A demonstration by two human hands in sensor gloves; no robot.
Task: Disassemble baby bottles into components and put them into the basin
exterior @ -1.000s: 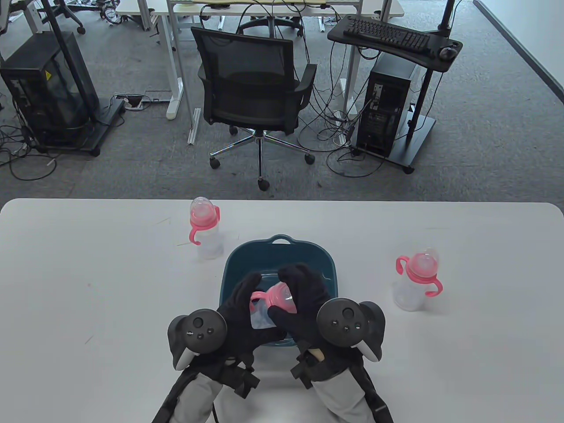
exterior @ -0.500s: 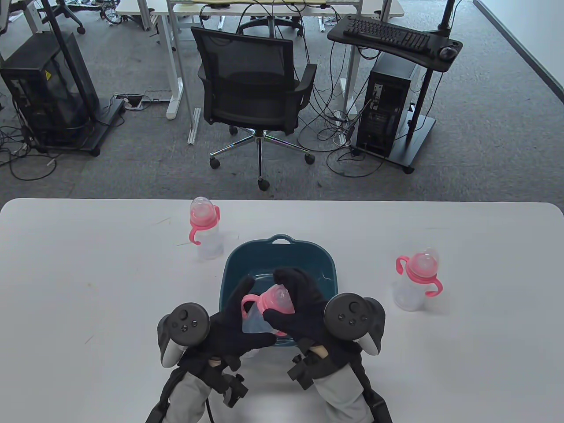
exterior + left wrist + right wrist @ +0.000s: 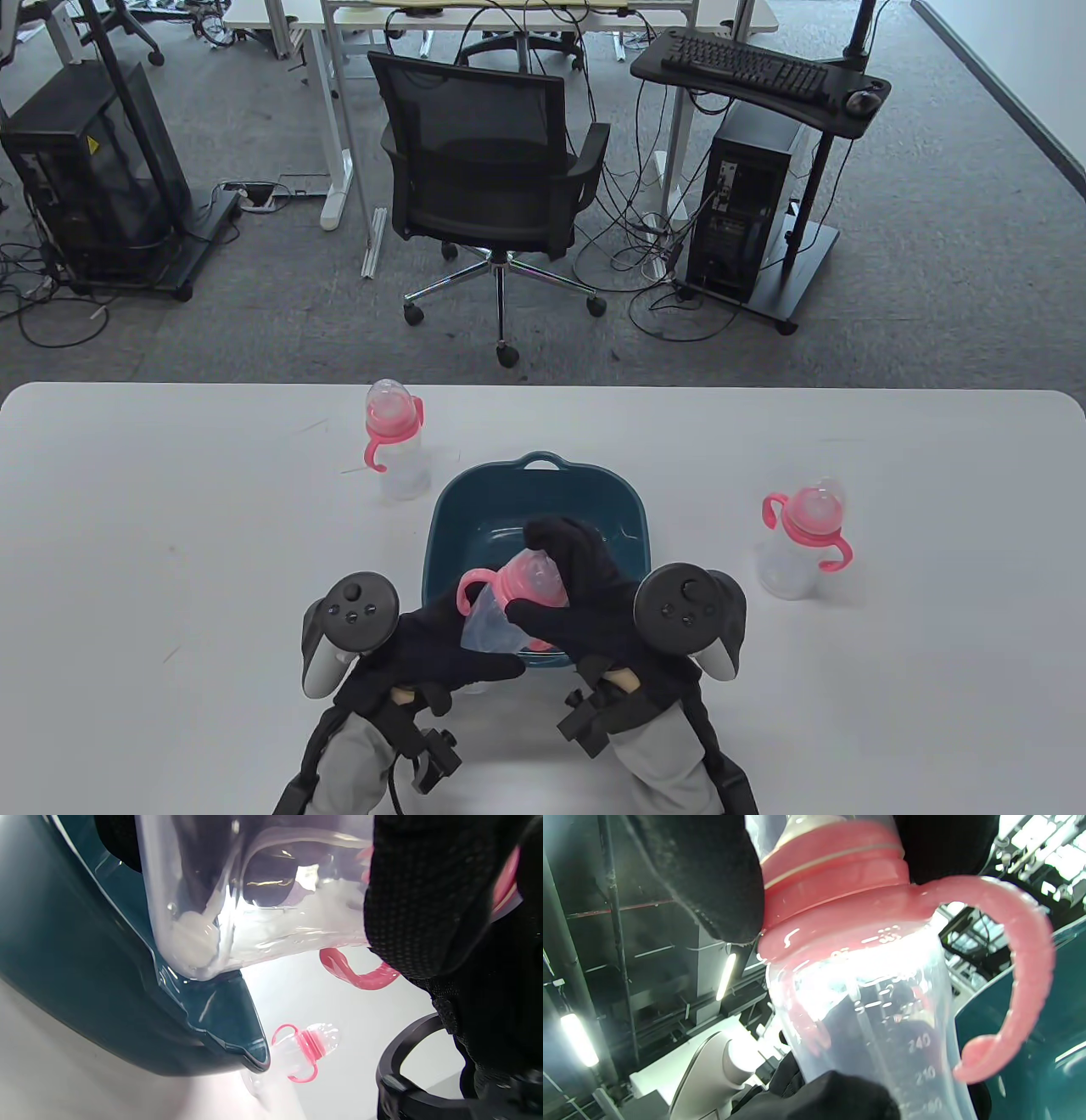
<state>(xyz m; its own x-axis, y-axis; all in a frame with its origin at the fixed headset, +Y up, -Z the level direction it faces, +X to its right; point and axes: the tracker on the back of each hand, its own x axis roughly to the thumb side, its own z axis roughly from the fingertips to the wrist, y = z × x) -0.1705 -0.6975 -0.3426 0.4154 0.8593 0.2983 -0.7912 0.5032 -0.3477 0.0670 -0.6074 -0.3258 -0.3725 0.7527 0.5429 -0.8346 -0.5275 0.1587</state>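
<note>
Since a second ago we have drawn our left hand [image 3: 450, 654] back and down under the clear plastic baby bottle with the pink handled collar [image 3: 509, 607], tilting it over the near rim of the dark teal plastic basin [image 3: 628, 509]. Our left fingers curl round its body while our right hand [image 3: 577, 594] grips the collar. We judge we are unscrewing the top; next comes a firm counter-twist, then dropping the parts in.

A white desk [image 3: 170, 509] with rounded corners fills the lower part of the table view. Beyond it lies grey carpet [image 3: 933, 297]. A black mesh office chair [image 3: 492, 178] on castors faces the desk. To the right, a black stand carries a keyboard [image 3: 745, 68] and mouse [image 3: 863, 102] above a computer tower [image 3: 747, 212], cables trailing on the carpet. A black cabinet [image 3: 85, 170] stands at left.
</note>
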